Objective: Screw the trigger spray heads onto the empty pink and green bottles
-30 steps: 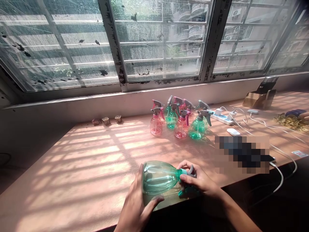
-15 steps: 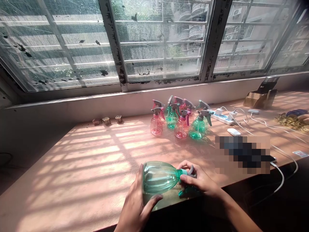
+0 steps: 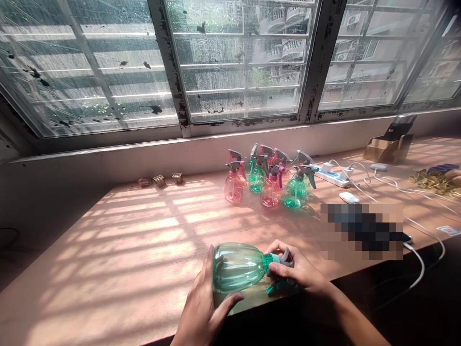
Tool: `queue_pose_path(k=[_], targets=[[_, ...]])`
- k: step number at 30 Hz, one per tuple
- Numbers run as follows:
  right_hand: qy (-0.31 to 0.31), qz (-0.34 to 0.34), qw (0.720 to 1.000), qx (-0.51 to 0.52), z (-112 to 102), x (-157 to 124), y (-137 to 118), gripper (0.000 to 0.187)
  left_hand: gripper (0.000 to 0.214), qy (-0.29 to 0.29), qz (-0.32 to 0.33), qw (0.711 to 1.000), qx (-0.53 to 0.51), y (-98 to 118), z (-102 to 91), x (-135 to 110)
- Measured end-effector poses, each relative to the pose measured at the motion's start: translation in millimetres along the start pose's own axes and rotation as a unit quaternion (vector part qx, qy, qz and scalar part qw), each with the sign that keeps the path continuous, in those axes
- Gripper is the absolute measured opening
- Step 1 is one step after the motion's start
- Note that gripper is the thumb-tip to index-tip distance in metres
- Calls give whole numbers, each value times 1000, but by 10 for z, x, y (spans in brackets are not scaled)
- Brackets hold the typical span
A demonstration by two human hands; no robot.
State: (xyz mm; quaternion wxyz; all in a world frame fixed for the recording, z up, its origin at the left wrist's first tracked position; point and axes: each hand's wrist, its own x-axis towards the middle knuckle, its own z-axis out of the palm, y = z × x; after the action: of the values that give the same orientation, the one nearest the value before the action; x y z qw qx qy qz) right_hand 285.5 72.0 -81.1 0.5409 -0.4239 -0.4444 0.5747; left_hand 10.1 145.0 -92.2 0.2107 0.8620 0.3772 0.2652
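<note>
A clear green spray bottle (image 3: 237,269) lies on its side above the table's front edge, base to the left and spray head to the right. My left hand (image 3: 207,293) cups the base end, its palm against the bottom and its thumb along the near lower side. With thumb and fingers, my right hand (image 3: 293,269) pinches the pale green collar (image 3: 274,259) at the neck. Part of the grey spray head (image 3: 286,257) shows between those fingers, and its green trigger (image 3: 275,287) points down toward me.
Several pink and green spray bottles (image 3: 270,190) stand together at the back. To their right are a power strip (image 3: 333,177), white cables and a blurred dark object (image 3: 367,230). Small boxes (image 3: 158,180) sit back left. A window (image 3: 241,62) is behind the table.
Both hands keep their hold on the spray bottle. Only a very slight downward shift of the view shows; the bottle has hardly moved.
</note>
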Motion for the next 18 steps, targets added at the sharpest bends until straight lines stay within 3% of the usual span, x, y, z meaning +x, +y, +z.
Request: queue_pose_path(k=[3, 8, 12, 18], targets=[[12, -3, 1000, -1, -14, 8, 7, 40, 87, 5, 10, 1000, 0, -6, 24, 5], [15, -4, 1000, 4, -14, 11, 8, 41, 84, 62, 23, 998, 0, 40, 60, -2], [9, -3, 1000, 4, -3, 14, 4, 40, 96, 33, 17, 999, 23, 48, 28, -14], [13, 0, 1000, 2, -6, 16, 5, 41, 83, 19, 1, 1000, 23, 26, 23, 2]])
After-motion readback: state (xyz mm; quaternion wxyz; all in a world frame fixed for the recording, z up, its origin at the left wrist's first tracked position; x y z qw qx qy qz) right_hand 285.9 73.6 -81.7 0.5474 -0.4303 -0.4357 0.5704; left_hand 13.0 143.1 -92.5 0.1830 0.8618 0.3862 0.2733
